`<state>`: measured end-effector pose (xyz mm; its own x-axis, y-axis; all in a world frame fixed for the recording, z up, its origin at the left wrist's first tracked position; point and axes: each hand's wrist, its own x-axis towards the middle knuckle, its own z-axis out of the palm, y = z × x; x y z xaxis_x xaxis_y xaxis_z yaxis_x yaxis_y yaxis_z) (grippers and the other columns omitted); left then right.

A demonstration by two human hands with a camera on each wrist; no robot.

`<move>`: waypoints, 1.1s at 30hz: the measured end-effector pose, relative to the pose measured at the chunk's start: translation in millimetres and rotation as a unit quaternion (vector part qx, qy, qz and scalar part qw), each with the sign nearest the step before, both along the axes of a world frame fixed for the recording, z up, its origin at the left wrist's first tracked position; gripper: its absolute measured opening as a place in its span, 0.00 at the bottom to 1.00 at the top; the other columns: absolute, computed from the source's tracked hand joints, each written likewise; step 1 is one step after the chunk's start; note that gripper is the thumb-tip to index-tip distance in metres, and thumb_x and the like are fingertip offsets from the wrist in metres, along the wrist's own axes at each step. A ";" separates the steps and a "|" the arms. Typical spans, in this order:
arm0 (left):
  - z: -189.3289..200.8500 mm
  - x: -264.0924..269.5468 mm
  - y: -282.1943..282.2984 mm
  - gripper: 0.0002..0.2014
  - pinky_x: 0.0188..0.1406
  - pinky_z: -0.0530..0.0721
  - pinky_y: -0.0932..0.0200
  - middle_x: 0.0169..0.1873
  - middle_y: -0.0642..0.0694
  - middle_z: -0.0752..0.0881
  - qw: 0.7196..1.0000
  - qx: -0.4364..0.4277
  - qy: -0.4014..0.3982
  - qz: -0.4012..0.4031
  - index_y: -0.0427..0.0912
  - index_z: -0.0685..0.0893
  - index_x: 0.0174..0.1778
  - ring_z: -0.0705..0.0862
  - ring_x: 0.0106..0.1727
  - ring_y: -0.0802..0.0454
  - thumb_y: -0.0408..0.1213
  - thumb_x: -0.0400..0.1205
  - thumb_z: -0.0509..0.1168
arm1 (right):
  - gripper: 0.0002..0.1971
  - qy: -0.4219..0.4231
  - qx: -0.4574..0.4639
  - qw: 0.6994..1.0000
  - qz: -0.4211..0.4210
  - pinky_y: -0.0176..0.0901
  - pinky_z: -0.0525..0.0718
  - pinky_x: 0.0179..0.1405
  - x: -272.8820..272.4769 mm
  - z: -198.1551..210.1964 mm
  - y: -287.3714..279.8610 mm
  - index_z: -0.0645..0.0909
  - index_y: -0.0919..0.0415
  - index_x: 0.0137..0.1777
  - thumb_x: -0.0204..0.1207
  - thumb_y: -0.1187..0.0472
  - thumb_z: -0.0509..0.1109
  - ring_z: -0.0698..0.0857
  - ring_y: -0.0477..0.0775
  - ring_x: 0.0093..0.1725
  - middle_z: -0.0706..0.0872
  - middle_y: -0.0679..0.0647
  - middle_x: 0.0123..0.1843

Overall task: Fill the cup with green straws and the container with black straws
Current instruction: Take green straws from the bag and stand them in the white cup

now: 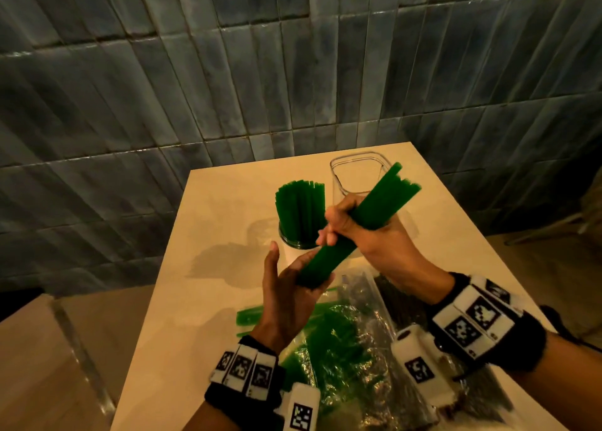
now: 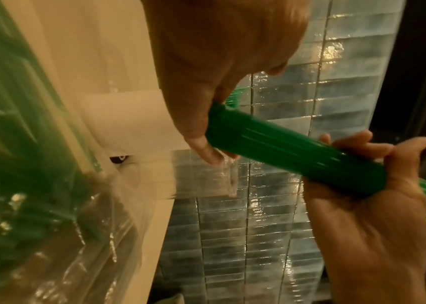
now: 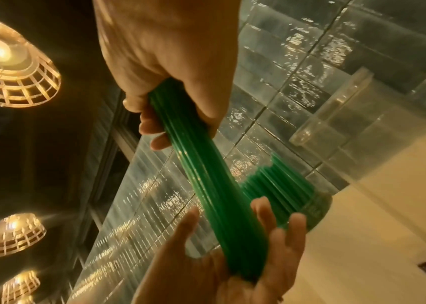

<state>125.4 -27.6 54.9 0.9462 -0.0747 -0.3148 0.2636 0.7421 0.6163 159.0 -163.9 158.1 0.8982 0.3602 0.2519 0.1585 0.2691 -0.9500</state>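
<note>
The right hand (image 1: 355,231) is gripping a thick bundle of green straws (image 1: 361,222) around its middle, fingers curled tight about it, and is holding it slanted above the table (image 1: 221,235). The left hand (image 1: 286,290) is lying open beneath the bundle's lower end, palm up and fingers nearly straight, taking the straw tips against the palm as if squaring them off. Just beyond the hands the cup (image 1: 298,238) is standing upright, already packed with green straws (image 1: 301,209) that are sticking well above its rim. Beside it, toward the wall, the clear container (image 1: 338,176) is sitting with no black straws visible in it. Near the person, crinkled plastic bags (image 1: 361,342) are holding more green straws, and dark ones seem to be lying in the bag to the right.

The cup is looking close to full, so pushing this bundle in could splay the standing straws, tip the light cup, or spill straws over the rim. A loosened grip could also let straws slide out past the open palm.
</note>
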 end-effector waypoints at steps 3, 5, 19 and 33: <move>5.6 3.5 -3.5 0.39 0.72 0.70 0.46 0.64 0.31 0.81 1.000 -0.007 0.005 0.020 0.27 0.75 0.67 0.77 0.69 0.35 0.62 0.78 0.52 | 0.07 -0.011 -0.014 1.000 0.001 0.47 0.88 0.44 3.1 1.2 6.2 0.82 0.49 0.28 0.67 0.57 0.71 0.87 0.53 0.31 0.85 0.51 0.25; 7.6 6.7 -1.9 0.30 0.64 0.77 0.46 0.59 0.34 0.84 0.996 0.068 -0.003 0.051 0.31 0.79 0.59 0.81 0.63 0.36 0.57 0.81 0.52 | 0.06 -0.015 -0.009 1.000 -0.022 0.49 0.88 0.46 11.6 8.8 6.6 0.81 0.52 0.30 0.67 0.55 0.70 0.86 0.52 0.30 0.85 0.50 0.25; -9.4 69.9 27.9 0.61 0.74 0.67 0.54 0.78 0.48 0.61 0.823 0.552 -0.113 0.066 0.48 0.46 0.79 0.64 0.72 0.59 0.45 0.60 0.84 | 0.08 -0.002 -0.185 0.981 -0.060 0.46 0.84 0.54 98.7 -7.3 51.6 0.83 0.54 0.39 0.71 0.50 0.74 0.87 0.44 0.41 0.88 0.44 0.36; -1.4 95.1 22.7 0.50 0.55 0.79 0.74 0.63 0.51 0.76 0.825 0.533 -0.147 0.117 0.46 0.57 0.77 0.78 0.62 0.55 0.34 0.65 0.81 | 0.50 -0.024 -0.256 0.964 -0.064 0.40 0.71 0.63 110.3 -46.4 55.8 0.58 0.47 0.78 0.59 0.50 0.83 0.69 0.48 0.68 0.66 0.54 0.78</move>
